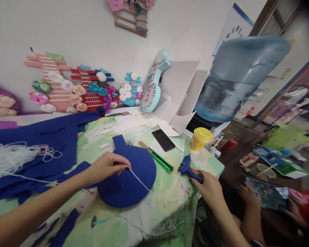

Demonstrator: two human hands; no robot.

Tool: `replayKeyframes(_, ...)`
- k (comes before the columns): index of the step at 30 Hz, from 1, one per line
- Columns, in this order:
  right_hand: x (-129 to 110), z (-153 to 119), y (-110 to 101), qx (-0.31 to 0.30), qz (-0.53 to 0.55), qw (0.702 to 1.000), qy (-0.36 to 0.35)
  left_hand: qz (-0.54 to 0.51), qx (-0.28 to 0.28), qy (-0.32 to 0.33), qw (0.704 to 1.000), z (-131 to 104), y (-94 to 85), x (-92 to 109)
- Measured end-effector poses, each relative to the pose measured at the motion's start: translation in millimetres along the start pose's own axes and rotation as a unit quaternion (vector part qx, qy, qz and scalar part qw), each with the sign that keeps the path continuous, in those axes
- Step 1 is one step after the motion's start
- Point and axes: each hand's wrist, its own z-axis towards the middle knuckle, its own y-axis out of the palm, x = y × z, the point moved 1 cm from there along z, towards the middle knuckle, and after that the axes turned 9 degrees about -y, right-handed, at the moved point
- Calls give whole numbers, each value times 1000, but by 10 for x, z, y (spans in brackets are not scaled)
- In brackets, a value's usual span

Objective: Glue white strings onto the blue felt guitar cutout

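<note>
2 hands (109, 167) (208, 188) apart, 1 near table edge (216, 168)

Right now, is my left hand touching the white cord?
Touching: the head view shows your left hand pinching the white cord over the blue disc.

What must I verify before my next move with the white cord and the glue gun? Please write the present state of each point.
1. White cord held by left hand: ok, pinched over the blue disc.
2. Glue gun held by right hand: ok, at its handle.
3. Glue gun hot: cannot tell.
4. Green knife well away from disc: not ok, close beside it.
5. Cord heap neatly arranged: not ok, jumbled loops.
6. Yellow tub lidded: ok.
</note>
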Motion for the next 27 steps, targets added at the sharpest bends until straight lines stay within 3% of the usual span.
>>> replayKeyframes(4,134,16,81,5,2,999,-39,8,10,31,999,-3,-57,-68)
replayKeyframes(8,240,109,39,89,23,989,-114,29,43,59,997,26,-150,-147)
replayKeyframes(11,339,260,11,144,27,981,-130,35,58,61,996,62,-216,-182)
replayKeyframes(18,439,703,13,121,24,983,-134,-6,87,34,996,168,-324,-75)
replayKeyframes(21,181,712,-88,124,37,980,-152,-19,89,43,995,137,-375,67)
replayKeyframes(23,-172,600,-191,116,97,972,-181,-41,45,51,997,69,-382,203)
replayKeyframes(24,-389,516,-237,90,158,961,-207,-50,10,57,997,27,-374,280)
replayKeyframes(27,-1058,226,-300,-87,305,896,-309,-67,-87,80,991,-74,-334,497)
